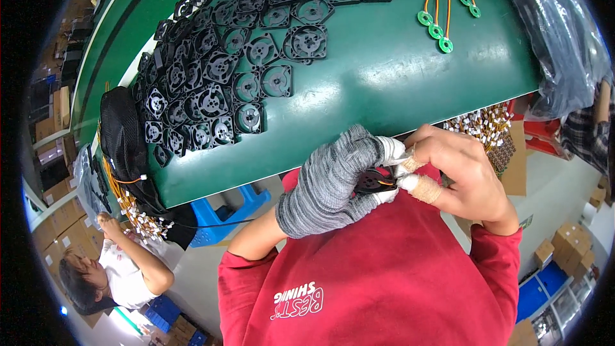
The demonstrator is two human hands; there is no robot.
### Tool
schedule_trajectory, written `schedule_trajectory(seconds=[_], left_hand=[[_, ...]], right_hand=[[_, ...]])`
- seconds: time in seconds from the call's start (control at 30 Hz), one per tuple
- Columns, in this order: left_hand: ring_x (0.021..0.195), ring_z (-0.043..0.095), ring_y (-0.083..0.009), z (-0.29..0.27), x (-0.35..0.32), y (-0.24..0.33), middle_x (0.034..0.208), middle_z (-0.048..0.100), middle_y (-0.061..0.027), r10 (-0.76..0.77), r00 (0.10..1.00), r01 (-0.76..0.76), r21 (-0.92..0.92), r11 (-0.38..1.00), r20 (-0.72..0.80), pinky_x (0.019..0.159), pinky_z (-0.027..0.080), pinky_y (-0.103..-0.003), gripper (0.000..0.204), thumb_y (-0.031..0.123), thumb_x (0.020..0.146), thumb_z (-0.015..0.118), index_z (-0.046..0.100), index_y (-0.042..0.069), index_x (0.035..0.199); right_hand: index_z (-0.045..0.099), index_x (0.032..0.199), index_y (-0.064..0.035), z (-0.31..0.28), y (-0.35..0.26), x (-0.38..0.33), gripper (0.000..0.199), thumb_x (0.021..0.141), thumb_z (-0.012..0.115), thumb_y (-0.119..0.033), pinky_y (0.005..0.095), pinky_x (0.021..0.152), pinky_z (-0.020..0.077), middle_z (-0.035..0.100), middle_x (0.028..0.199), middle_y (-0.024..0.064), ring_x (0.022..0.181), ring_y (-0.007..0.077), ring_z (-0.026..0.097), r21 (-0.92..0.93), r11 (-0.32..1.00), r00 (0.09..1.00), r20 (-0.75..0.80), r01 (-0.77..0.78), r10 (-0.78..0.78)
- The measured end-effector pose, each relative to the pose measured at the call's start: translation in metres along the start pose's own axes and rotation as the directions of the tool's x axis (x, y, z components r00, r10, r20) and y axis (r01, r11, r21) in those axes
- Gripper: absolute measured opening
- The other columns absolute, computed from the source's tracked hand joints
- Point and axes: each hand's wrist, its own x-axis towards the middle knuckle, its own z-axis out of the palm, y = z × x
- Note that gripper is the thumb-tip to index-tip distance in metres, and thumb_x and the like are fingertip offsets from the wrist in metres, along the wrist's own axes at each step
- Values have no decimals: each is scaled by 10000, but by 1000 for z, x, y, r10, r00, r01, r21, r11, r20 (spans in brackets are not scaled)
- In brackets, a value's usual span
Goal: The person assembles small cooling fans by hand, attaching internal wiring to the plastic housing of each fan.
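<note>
My left hand, in a grey knit glove with white-covered fingertips, is closed around a black plastic fan frame just off the table's near edge. A short bit of orange wire shows at the frame. My right hand is bare, with tan tape round its thumb and a finger. Those taped fingertips pinch together at the frame's right side, touching the left fingertips. Whatever they grip is hidden between them.
Many black fan frames cover the left and back of the green table. Several round green circuit boards on wires lie back right, near plastic bags. Bundled connector wires sit beyond the right edge. A co-worker is at left.
</note>
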Motion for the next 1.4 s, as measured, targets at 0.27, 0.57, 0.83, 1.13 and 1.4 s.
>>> schedule_trajectory(seconds=[0.27, 0.57, 0.83, 1.13, 1.4], left_hand=[[639, 528, -233, -4, 2, 1, 712, 500, -63, 208, 969, -232, 200, 952, 136, 570, 433, -381, 381, 96, 689, 656, 527, 65, 1046], [571, 535, -145, -6, 10, 8, 705, 449, -41, 628, 629, -738, 605, 298, 458, 452, 453, -259, 155, 108, 791, 511, 492, 68, 939], [615, 558, -240, -5, 10, -11, 740, 565, -88, 195, 941, -230, 99, 968, 276, 570, 450, -327, 307, 121, 655, 718, 586, 50, 922], [1007, 486, -186, 1, -2, -10, 1048, 463, -74, -135, 989, 149, -358, 922, 63, 867, 401, -310, 532, 97, 608, 768, 472, 77, 1050], [943, 518, -227, 3, 1, -8, 975, 505, -87, -62, 998, 62, -266, 962, 8, 815, 419, -324, 525, 105, 608, 766, 486, 69, 1051]], right_hand=[[441, 850, -8, 4, 5, -5, 199, 752, 590, -98, 382, 609, 429, 493, 775, 135, 694, 325, 519, 8, 1000, 995, 99, -3, 2], [425, 872, -11, 6, 8, -14, 191, 779, 568, -96, 395, 608, 424, 499, 759, 154, 693, 361, 509, 36, 995, 977, 193, -96, 87], [490, 894, -8, 7, 24, -15, 121, 884, 497, -129, 204, 569, 417, 527, 748, 7, 649, 66, 498, 623, 593, 859, 396, -511, 325], [493, 946, -7, 9, 17, -11, 128, 885, 500, -118, 198, 591, 437, 553, 795, 20, 676, 60, 521, 692, 539, 877, 367, -481, 311], [509, 906, 4, 8, 7, -11, 121, 811, 568, -43, 199, 575, 415, 529, 697, 1, 666, 31, 506, 537, 743, 916, 203, -400, 347]])
